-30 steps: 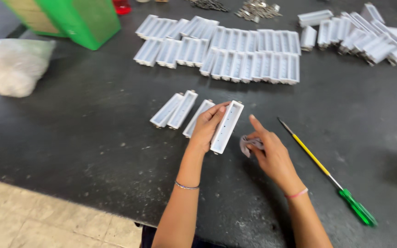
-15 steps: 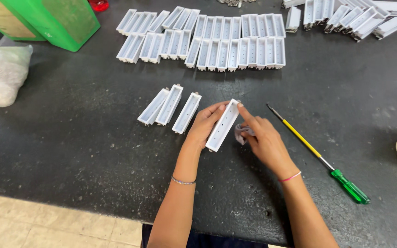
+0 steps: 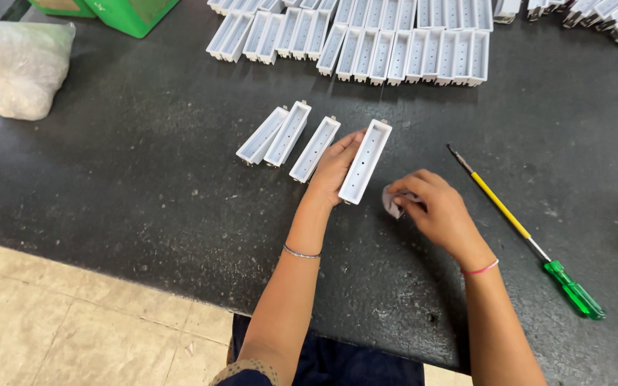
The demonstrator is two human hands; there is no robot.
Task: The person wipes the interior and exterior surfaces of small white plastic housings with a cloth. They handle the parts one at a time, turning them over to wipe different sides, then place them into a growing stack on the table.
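While the left hand [image 3: 335,168] grips a long white tray [image 3: 365,161] on the dark table [image 3: 144,179], three similar trays [image 3: 287,134] lie left. Right hand [image 3: 434,211], fingers curled, pinches a small white piece [image 3: 393,202] near the screwdriver [image 3: 523,232].

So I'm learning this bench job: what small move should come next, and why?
Probably bring the right hand with its small whitish piece over to the open white tray that the left hand steadies, since piece and tray sit close but apart.

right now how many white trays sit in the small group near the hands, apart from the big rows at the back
4. Three lie side by side on the black table: left tray, second tray, third tray. The fourth tray is held at the left hand. None looks hidden.
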